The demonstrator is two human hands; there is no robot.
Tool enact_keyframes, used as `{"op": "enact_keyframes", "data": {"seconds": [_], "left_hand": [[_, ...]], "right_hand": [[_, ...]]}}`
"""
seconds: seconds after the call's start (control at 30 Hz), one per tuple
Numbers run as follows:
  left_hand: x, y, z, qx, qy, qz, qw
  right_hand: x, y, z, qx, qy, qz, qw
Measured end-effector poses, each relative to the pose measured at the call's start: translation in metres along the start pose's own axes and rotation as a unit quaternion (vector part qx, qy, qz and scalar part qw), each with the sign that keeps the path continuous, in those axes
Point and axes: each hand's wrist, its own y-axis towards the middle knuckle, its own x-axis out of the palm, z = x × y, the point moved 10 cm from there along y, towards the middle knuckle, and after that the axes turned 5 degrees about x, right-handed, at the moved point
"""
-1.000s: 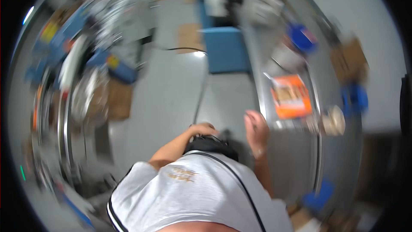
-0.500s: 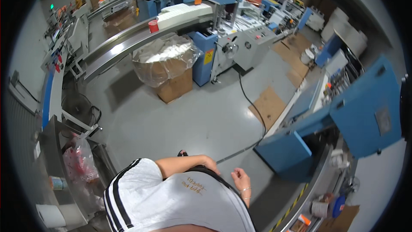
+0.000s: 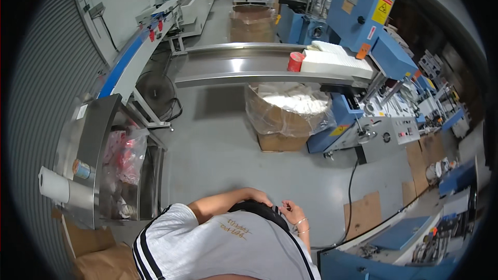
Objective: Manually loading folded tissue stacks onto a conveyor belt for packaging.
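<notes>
Both hands are close together in front of my waist, over dark black clothing (image 3: 250, 207) below the grey shirt. My left hand (image 3: 259, 196) bends in from the left with its back upward; its fingers point down and are mostly hidden. Just right of it, my right hand (image 3: 293, 212) has its fingers curled and pinched together, bracelets at the wrist. A small dark strip shows by the right fingertips, too small to name. Whether the left hand holds anything cannot be seen.
Ahead runs a steel conveyor (image 3: 218, 67) with white stacked sheets (image 3: 337, 63) and a red roll (image 3: 295, 61). Below it stands a plastic-lined carton (image 3: 284, 142). Blue machines (image 3: 358, 5) rise on the right. At left, a steel cart (image 3: 98, 140) carries a paper roll (image 3: 54, 184).
My view has swung left, so the conveyor and steel cart sit further right in it. My right hand has come nearer the left, and its fingers have closed together.
</notes>
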Motion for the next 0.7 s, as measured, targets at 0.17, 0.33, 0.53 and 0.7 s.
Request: {"op": "enact_keyframes", "data": {"seconds": [0.17, 0.33, 0.53, 0.7], "left_hand": [[-0.055, 0.023, 0.017, -0.002, -0.073, 0.036, 0.997], [-0.121, 0.061, 0.056, 0.014, 0.083, 0.091, 0.992], [-0.134, 0.072, 0.120, 0.134, 0.123, 0.063, 0.981], [-0.160, 0.074, 0.102, 0.055, 0.036, 0.109, 0.992]], "right_hand": [[-0.021, 0.074, -0.014, -0.050, -0.020, -0.075, 0.996], [-0.070, 0.126, -0.034, -0.068, -0.053, -0.098, 0.991], [-0.114, 0.187, -0.017, -0.041, -0.014, -0.152, 0.987], [-0.102, 0.229, -0.014, -0.082, -0.070, -0.165, 0.980]]}}
